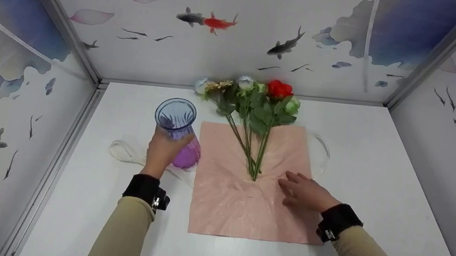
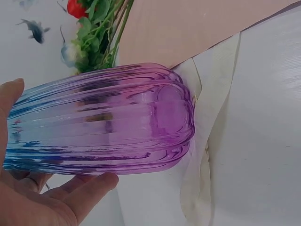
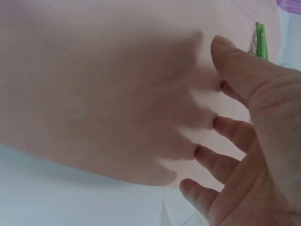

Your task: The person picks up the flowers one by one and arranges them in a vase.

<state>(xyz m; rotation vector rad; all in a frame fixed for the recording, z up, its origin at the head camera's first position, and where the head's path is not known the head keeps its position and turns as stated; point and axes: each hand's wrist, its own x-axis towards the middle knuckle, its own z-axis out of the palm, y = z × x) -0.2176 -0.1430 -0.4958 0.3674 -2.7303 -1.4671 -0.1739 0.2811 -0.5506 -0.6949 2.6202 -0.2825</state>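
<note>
My left hand (image 1: 163, 151) grips a ribbed glass vase (image 1: 186, 153), blue at the mouth and fading to purple at the base. In the left wrist view the vase (image 2: 117, 117) lies across the picture, with thumb and fingers on opposite sides of it. Whether its base touches the table cannot be told. Over the right part of a creased pink paper sheet (image 1: 223, 212) is my right hand (image 1: 304, 191), its fingers spread and slightly bent, holding nothing. Several artificial flowers (image 1: 260, 118) lie on the sheet's upper half, their stems (image 1: 259, 157) crossing near its middle.
White ribbon (image 1: 123, 152) lies on the table left of the sheet and passes under it; a pale ribbon loop (image 1: 322, 148) shows at its right edge. The white table (image 1: 379, 182) has printed panels (image 1: 235, 56) at the back and both sides.
</note>
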